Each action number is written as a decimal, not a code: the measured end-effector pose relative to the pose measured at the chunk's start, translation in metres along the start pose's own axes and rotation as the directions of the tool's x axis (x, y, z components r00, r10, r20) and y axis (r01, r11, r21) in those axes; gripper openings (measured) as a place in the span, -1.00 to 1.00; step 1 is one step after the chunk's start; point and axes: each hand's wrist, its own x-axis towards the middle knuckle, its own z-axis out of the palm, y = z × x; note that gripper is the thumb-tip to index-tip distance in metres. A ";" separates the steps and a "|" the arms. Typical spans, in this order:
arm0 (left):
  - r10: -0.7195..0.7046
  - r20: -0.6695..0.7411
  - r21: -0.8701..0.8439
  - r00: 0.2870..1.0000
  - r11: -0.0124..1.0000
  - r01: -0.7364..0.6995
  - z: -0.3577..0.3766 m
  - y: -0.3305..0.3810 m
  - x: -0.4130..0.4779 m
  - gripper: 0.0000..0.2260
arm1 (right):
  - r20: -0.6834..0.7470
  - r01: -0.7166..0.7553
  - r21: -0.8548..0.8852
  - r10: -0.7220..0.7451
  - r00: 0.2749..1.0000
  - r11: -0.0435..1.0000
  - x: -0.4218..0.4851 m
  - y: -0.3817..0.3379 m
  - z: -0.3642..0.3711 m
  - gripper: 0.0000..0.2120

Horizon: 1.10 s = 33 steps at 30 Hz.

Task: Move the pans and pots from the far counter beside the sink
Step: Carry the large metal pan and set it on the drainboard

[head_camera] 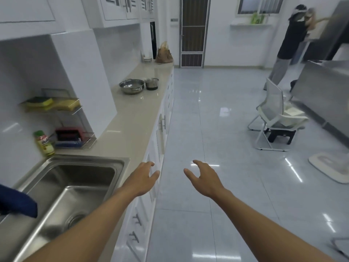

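A wide steel pan and a smaller steel pot stand side by side far down the beige counter. The steel sink is set into the counter at the near left. My left hand hovers over the counter's front edge beside the sink, fingers relaxed and holding nothing. My right hand hangs over the floor to the right, fingers loosely spread and empty. Both hands are far from the pan and pot.
A wire rack with sponges and a lower rack stand by the wall, next to a green-capped bottle. A brown bag sits at the counter's far end. A white chair and another person are across the tiled floor.
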 end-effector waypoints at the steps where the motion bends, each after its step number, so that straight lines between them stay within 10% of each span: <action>1: -0.003 -0.001 0.000 1.000 1.000 0.003 -0.002 0.000 0.016 -0.48 | -0.003 0.002 0.005 -0.002 1.000 1.000 0.016 0.002 -0.002 -0.24; 33: -0.061 -0.095 -0.066 0.994 0.996 0.055 -0.053 0.081 0.554 -0.55 | 0.044 0.010 0.068 -0.013 0.999 0.998 0.558 0.076 -0.076 -0.31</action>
